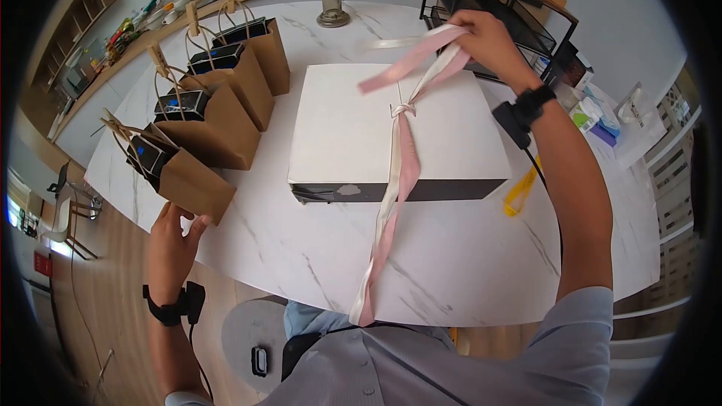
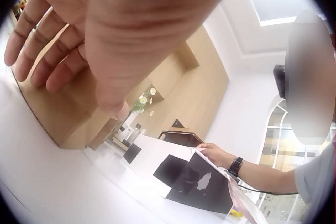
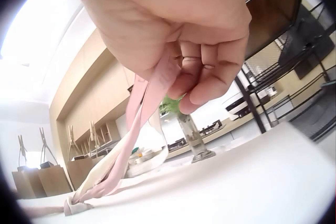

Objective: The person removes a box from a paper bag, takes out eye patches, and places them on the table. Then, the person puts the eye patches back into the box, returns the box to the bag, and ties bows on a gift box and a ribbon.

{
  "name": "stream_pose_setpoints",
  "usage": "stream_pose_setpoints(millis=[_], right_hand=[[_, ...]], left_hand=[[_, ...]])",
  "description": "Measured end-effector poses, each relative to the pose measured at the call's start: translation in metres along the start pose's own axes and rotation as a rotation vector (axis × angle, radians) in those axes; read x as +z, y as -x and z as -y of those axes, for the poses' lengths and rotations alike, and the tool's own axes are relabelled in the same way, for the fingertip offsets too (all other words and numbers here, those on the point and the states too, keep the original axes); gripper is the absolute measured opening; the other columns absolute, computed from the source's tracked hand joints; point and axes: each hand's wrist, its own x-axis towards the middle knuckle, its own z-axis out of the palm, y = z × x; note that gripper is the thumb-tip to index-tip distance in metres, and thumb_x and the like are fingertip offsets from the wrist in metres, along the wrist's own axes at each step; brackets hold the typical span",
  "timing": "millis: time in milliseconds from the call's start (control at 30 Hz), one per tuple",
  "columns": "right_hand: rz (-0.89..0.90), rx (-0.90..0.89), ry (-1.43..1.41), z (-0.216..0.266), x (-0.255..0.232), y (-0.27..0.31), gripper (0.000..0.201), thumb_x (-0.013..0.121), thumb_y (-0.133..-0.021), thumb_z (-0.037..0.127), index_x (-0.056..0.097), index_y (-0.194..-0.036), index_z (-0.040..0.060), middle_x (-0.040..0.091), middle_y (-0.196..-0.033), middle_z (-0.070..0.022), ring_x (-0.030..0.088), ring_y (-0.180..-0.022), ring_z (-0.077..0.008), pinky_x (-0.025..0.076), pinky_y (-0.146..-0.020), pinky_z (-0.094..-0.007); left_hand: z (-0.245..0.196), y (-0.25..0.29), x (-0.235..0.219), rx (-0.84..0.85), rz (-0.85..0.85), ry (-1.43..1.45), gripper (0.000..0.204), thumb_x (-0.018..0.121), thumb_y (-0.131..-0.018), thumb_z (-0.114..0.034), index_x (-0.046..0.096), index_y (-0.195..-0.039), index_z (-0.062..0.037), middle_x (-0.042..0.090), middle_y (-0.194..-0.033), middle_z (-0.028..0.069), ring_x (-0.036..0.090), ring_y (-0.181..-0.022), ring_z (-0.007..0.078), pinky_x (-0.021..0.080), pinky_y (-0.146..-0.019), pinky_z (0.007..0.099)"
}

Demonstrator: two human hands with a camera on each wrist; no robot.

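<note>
A white box (image 1: 342,120) with dark sides lies on the table, a pink and cream ribbon (image 1: 407,158) knotted on its lid. One ribbon tail hangs over the box's front and runs to the table's near edge. Above the far right of the lid, my right hand (image 1: 489,41) pinches the other part of the ribbon (image 3: 157,85), drawn up from the knot, with loose ends trailing left. My left hand (image 1: 173,244) is at the nearest brown paper bag (image 1: 197,184), its fingers (image 2: 60,58) extended loosely along the bag's side.
Several brown paper bags (image 1: 218,124) with clothespins on their handles stand in a row at the left. A glass vase (image 1: 332,0) with flowers is at the back, beside a black rack (image 1: 519,22). Yellow tape (image 1: 519,194) and a tissue pack (image 1: 594,116) lie right.
</note>
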Motion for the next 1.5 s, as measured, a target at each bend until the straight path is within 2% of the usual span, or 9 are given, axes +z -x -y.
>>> stream_pose_setpoints(millis=[333,400,500,733,1067,1133,1333,1400,1500], right_hand=[[-0.189,0.566,0.203,-0.098,-0.096,0.098,0.038,0.061,-0.091,0.017,0.057,-0.123,-0.0034,0.069,-0.082,-0.0119,0.069,-0.062,-0.0193,0.056,-0.05,-0.0312],[-0.265,0.496,0.37,-0.097,-0.1,0.118,0.054,0.066,-0.091,0.02,0.044,-0.136,-0.0035,0.07,-0.092,-0.0167,0.072,-0.069,-0.0246,0.058,-0.059,-0.0367],[-0.468,-0.074,0.852,-0.072,-0.093,0.151,0.056,0.064,-0.095,0.016,0.041,-0.143,0.0006,0.056,-0.133,-0.0253,0.06,-0.119,-0.0367,0.046,-0.103,-0.0412],[0.365,-0.008,0.439,0.069,-0.02,0.207,0.086,0.079,-0.083,0.024,0.033,-0.155,0.0157,0.024,-0.163,-0.0191,0.038,-0.142,-0.0397,0.037,-0.116,-0.0434],[0.282,-0.149,0.492,0.047,0.029,0.173,0.075,0.074,-0.088,0.021,0.036,-0.15,0.0004,0.026,-0.159,-0.0264,0.061,-0.113,-0.0435,0.054,-0.092,-0.0421],[0.256,-0.146,0.495,0.05,0.037,0.164,0.073,0.074,-0.088,0.021,0.037,-0.148,-0.0011,0.027,-0.158,-0.027,0.064,-0.108,-0.0433,0.055,-0.09,-0.0417],[0.34,-0.085,0.559,0.069,0.023,0.13,0.064,0.066,-0.095,0.026,0.041,-0.149,0.0039,0.037,-0.155,-0.022,0.061,-0.113,-0.0393,0.049,-0.097,-0.0445],[0.462,-0.073,0.825,0.083,0.005,0.095,0.049,0.064,-0.095,0.033,0.057,-0.132,0.0011,0.056,-0.135,-0.0221,0.063,-0.105,-0.038,0.052,-0.089,-0.0474],[0.14,-0.486,0.62,0.052,0.028,0.055,0.032,0.065,-0.094,0.026,0.066,-0.115,0.0013,0.067,-0.115,-0.0181,0.061,-0.109,-0.0349,0.05,-0.09,-0.0465]], left_hand=[[-0.009,-0.019,0.008,0.107,0.062,-0.047,0.021,0.069,-0.093,-0.018,0.068,-0.098,0.0027,0.07,-0.095,0.0191,0.067,-0.085,0.0378,0.053,-0.075,0.0424],[-0.008,-0.019,0.001,0.063,0.12,-0.116,0.022,0.069,-0.092,-0.019,0.07,-0.097,0.0029,0.07,-0.094,0.0196,0.067,-0.085,0.0383,0.052,-0.075,0.043],[0.007,-0.017,-0.007,-0.098,0.21,-0.279,0.029,0.07,-0.091,-0.025,0.072,-0.099,0.0037,0.07,-0.098,0.0204,0.066,-0.09,0.0399,0.052,-0.079,0.043],[0.012,-0.026,0.005,0.067,0.166,-0.19,0.026,0.069,-0.091,-0.018,0.069,-0.099,0.0057,0.068,-0.104,0.0225,0.065,-0.098,0.0401,0.051,-0.084,0.0441],[0.022,-0.036,0.023,0.221,0.05,-0.223,0.018,0.067,-0.09,-0.014,0.068,-0.09,0.0039,0.068,-0.097,0.0235,0.066,-0.086,0.0404,0.053,-0.077,0.0459],[0.013,-0.028,0.012,0.113,0.23,-0.545,0.027,0.065,-0.093,-0.021,0.066,-0.079,0.0026,0.067,-0.083,0.023,0.064,-0.079,0.0432,0.05,-0.071,0.0488],[-0.111,-0.014,-0.008,0.377,0.117,-0.076,0.023,0.073,-0.088,-0.018,0.063,-0.082,0.0017,0.065,-0.076,0.0184,0.065,-0.071,0.0388,0.051,-0.063,0.0434],[-0.141,-0.027,0.002,0.449,0.053,-0.003,0.033,0.074,-0.089,-0.029,0.061,-0.082,0.0011,0.065,-0.075,0.0173,0.066,-0.067,0.0375,0.051,-0.061,0.0426],[-0.19,-0.061,0.027,0.54,0.012,-0.176,0.056,0.068,-0.09,-0.053,0.06,-0.081,0.0018,0.065,-0.071,0.0185,0.066,-0.063,0.0346,0.052,-0.06,0.0404]])
